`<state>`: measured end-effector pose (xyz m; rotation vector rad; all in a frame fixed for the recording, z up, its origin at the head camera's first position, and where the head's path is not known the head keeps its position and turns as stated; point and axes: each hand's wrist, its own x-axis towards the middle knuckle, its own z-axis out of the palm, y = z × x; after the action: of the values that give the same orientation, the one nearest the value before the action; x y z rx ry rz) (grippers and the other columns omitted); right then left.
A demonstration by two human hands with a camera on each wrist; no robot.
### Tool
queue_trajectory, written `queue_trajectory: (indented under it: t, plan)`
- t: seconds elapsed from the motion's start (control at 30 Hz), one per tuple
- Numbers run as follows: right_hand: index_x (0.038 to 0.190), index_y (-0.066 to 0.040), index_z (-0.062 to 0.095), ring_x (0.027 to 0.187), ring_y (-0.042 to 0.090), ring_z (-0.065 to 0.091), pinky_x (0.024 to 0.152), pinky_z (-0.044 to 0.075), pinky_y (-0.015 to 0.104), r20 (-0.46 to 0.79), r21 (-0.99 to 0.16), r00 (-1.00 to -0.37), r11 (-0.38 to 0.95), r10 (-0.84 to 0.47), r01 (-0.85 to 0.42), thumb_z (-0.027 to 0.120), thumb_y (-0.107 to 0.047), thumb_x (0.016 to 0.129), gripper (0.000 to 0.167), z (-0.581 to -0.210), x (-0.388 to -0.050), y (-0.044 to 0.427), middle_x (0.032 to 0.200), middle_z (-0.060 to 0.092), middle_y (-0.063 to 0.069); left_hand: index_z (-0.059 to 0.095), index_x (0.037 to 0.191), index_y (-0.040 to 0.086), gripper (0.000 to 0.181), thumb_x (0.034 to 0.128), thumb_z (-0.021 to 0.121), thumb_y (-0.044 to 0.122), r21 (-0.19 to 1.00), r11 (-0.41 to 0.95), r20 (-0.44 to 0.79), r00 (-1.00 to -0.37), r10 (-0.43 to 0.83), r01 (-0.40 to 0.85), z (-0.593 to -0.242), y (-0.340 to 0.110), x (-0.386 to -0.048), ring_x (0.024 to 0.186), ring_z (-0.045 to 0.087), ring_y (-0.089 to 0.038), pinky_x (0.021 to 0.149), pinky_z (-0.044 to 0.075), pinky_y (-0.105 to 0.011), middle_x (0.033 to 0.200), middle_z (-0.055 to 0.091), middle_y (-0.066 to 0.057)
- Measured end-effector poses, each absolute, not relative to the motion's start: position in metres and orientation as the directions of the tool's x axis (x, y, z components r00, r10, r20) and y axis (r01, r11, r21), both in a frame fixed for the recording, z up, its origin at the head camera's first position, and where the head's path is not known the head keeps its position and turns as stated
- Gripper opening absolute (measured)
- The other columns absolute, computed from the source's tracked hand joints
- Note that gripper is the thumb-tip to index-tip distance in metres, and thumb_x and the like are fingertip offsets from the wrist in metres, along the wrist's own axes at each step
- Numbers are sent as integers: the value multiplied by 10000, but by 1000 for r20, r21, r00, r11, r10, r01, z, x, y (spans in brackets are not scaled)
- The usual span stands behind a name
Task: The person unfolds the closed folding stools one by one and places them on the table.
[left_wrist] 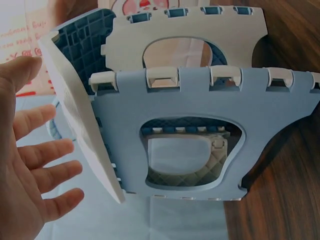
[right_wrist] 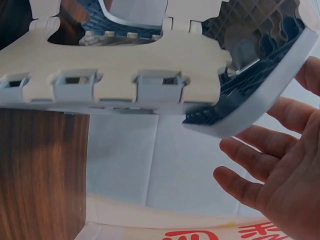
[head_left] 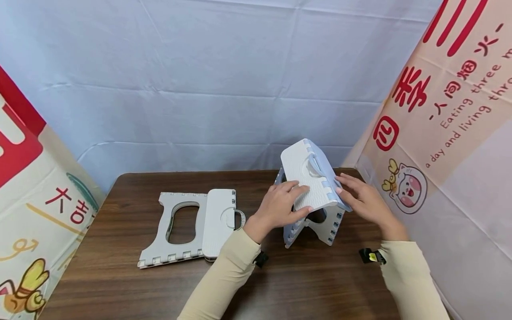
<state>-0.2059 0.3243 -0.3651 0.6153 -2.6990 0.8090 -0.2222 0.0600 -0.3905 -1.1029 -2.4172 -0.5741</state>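
Observation:
A white and light-blue folding stool [head_left: 301, 191] stands partly unfolded at the table's right, its two top panels sloping down from a raised ridge. My left hand [head_left: 280, 205] rests with spread fingers on the white panel. On the blue panel's side, my right hand [head_left: 366, 201] touches the edge with its fingertips. In the left wrist view the left hand [left_wrist: 35, 150] has loosely spread fingers beside the white panel [left_wrist: 82, 120]. The right wrist view has the right hand [right_wrist: 285, 160] beside the blue panel [right_wrist: 260, 95], fingers slightly bent.
A second white folding stool [head_left: 200, 240] lies folded flat at the left of the brown wooden table [head_left: 120, 222]. A pale cloth [head_left: 200, 89] hangs behind the table, and printed cloths [head_left: 416, 133] hang at both sides.

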Motion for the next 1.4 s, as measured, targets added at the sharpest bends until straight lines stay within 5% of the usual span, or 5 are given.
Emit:
queue_trajectory:
  t: [0.6,0.83,1.4]
  plan:
    - [1303,2,526,973,289,550,692,464,406,359,-499,-864,710,-353,-497,554,-158,935,402,-359,-214,311,1329,467,222,591,1251,112,463,866,630,366,247,494,552,-540,636,834,-391,73,-222,1081,535,-231,878,445,-289,1235,537,-139]
    - [1318,-36,527,676,191,575,538,472,295,330,-547,-892,708,-308,-446,535,-175,947,396,-364,-217,307,1254,519,244,577,1262,110,483,856,653,359,254,520,523,-568,636,816,-394,76,-220,1115,517,-222,894,432,-254,1262,518,-136]
    - [1281,-53,566,713,214,587,546,480,291,295,-596,-919,702,-262,-391,565,-198,927,383,-362,-217,305,1161,573,200,569,1261,115,457,864,647,327,245,528,526,-569,632,813,-393,76,-217,1138,509,-232,915,425,-280,1262,521,-134]
